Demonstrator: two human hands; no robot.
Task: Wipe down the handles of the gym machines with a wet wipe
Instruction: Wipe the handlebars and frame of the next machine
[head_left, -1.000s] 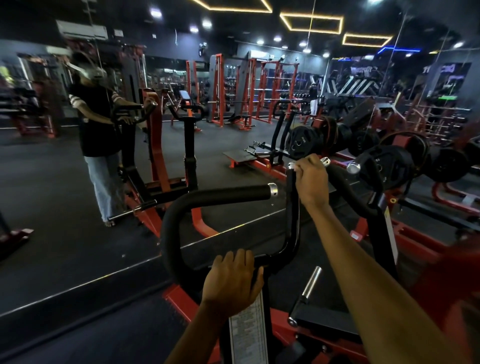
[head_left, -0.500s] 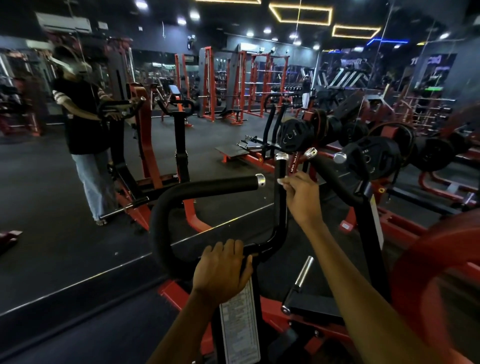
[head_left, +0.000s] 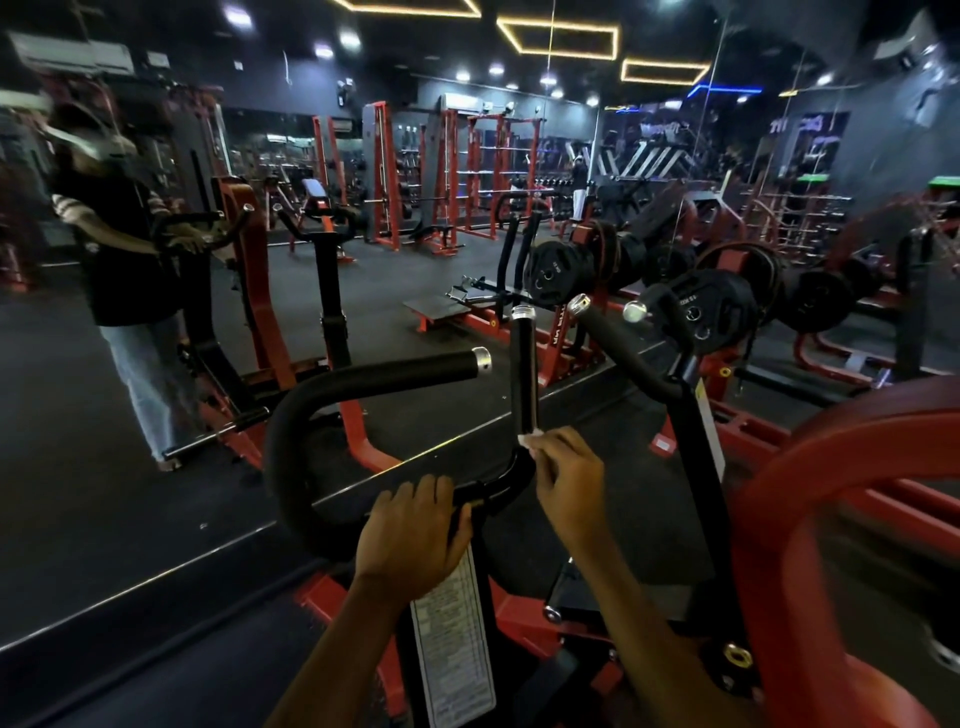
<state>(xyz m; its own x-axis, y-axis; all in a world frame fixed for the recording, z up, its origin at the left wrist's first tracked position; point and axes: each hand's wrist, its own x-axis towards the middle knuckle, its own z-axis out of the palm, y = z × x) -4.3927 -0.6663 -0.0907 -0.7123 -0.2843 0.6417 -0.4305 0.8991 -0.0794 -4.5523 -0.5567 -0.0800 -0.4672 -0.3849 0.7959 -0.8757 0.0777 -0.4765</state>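
My right hand (head_left: 563, 470) pinches the wet wipe (head_left: 529, 439) against the base of the upright handle (head_left: 522, 374). My left hand (head_left: 410, 527) grips the black crossbar (head_left: 491, 488) above the instruction placard (head_left: 452, 644). Mirror (head_left: 156, 415) ahead.

Dark rubber floor (head_left: 93, 519), matte, carries everything in view. A bright strip (head_left: 156, 577) crosses it diagonally, below and left of the grip points on the near machine, at the foot of a wall mirror (head_left: 62, 364). The red base frame (head_left: 332, 597) of that machine stands directly on the floor, beneath the left grip. Beyond the right grip, a low red-framed platform (head_left: 447, 312) sits on the floor, with loaded black weight plates (head_left: 558, 273) on a rack just behind it. Further red racks (head_left: 493, 171) stand well beyond. Contact points of distant frames cannot be made out.
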